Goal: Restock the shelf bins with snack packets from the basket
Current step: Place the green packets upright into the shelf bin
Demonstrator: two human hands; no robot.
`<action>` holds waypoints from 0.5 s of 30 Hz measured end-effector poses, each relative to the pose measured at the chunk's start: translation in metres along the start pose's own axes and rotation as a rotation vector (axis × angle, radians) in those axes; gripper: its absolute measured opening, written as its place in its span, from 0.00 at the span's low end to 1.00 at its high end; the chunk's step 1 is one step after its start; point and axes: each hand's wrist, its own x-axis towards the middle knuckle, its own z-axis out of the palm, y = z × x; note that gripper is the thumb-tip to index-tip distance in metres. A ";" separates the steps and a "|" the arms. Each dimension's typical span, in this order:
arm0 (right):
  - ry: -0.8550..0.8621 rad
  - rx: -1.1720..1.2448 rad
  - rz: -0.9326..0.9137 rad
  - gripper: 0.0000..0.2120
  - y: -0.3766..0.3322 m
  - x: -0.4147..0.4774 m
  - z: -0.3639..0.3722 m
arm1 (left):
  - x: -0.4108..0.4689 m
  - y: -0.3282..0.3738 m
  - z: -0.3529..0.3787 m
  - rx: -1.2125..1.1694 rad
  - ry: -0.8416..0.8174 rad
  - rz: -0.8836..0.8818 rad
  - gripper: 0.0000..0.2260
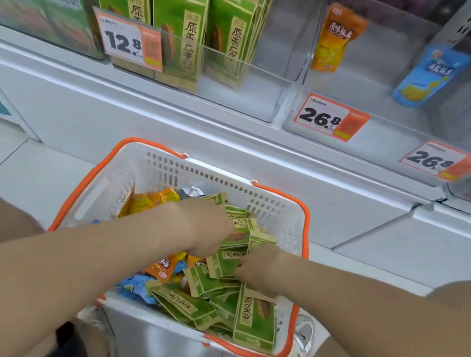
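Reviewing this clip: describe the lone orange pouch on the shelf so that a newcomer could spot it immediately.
In the row of clear bins above the basket, look right of the green packets tagged 12.8. Above the left 26.8 tag stands a single orange pouch. Its only neighbour, further right, is a blue pouch.

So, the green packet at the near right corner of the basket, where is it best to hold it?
Probably by its far short edge, pinched from above with the right hand. The green packet is flat and lies face up on top of the pile in the basket, uncovered, and that edge is nearest this hand.
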 end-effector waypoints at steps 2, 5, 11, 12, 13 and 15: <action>0.013 0.031 0.001 0.12 0.011 0.001 -0.001 | 0.003 -0.002 0.000 0.003 -0.008 -0.024 0.11; 0.125 -0.002 0.013 0.09 0.022 0.005 -0.004 | 0.004 -0.005 -0.004 -0.007 -0.027 -0.049 0.10; 0.204 0.332 0.056 0.09 0.048 -0.005 -0.030 | 0.004 -0.012 -0.014 -0.034 -0.028 -0.055 0.14; 0.279 0.439 0.082 0.08 0.054 -0.006 -0.036 | 0.003 -0.014 -0.017 -0.040 -0.012 -0.070 0.15; 0.357 0.552 0.111 0.09 0.060 -0.009 -0.041 | 0.002 -0.017 -0.020 -0.058 0.008 -0.095 0.16; 0.507 0.808 0.140 0.16 0.070 -0.015 -0.050 | 0.001 -0.023 -0.021 -0.109 0.046 -0.142 0.23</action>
